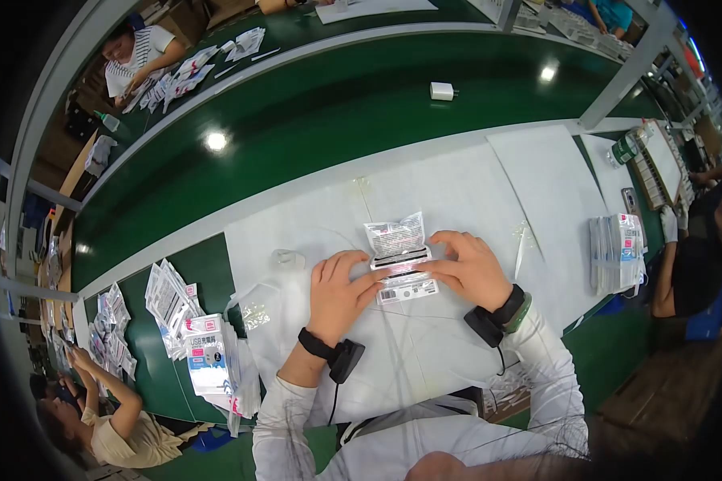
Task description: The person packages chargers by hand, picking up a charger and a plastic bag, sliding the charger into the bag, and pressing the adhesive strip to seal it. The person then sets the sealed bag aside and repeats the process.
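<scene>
Silver-white packet lies between the fingertips of both hands, printed face up, on the white sheet. Left hand: thumb and index parted, thumb on the packet's left part, index at its left edge. Right hand: thumb and index also parted, thumb on the packet's right part, index by its upper right edge. Can't tell if either pinches it. Left of left fingers: stack of packets, loose packets just beyond it. Well right of right fingers: bundled packets. Well beyond both hands' fingertips: white plug adapter on green bench.
</scene>
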`<state>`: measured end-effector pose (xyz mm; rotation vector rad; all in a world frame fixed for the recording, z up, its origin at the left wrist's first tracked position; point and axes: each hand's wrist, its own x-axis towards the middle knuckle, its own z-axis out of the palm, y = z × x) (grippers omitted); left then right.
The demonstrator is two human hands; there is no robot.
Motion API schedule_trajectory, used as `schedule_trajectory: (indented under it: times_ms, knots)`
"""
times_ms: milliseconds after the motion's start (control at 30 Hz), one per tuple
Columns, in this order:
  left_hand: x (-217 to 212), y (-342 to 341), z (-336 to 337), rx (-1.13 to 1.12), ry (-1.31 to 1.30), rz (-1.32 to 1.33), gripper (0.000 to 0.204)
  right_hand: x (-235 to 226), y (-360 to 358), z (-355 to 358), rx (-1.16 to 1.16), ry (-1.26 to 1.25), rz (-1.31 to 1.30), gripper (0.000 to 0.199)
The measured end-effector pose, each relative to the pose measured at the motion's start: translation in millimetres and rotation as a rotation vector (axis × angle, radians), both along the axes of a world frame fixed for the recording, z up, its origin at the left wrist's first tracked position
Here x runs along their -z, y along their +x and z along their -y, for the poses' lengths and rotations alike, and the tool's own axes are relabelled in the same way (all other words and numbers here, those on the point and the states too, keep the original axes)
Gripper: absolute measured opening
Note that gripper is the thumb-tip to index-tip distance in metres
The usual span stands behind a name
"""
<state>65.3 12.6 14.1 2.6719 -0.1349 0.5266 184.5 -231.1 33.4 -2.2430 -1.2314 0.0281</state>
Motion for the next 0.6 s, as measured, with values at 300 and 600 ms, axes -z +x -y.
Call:
schedule_trajectory:
  times_ms: [300,600]
  knots:
    - [-20,-22,-18,-0.170,0.062,0.038,0.021,-4,25,-3,0.066,0.097,0.056,0.052]
    - [-82,-150,-40,-0.288,-0.016,0.018,0.020,-64,79,-96,-0.375,-0.401,-0.040,0.076]
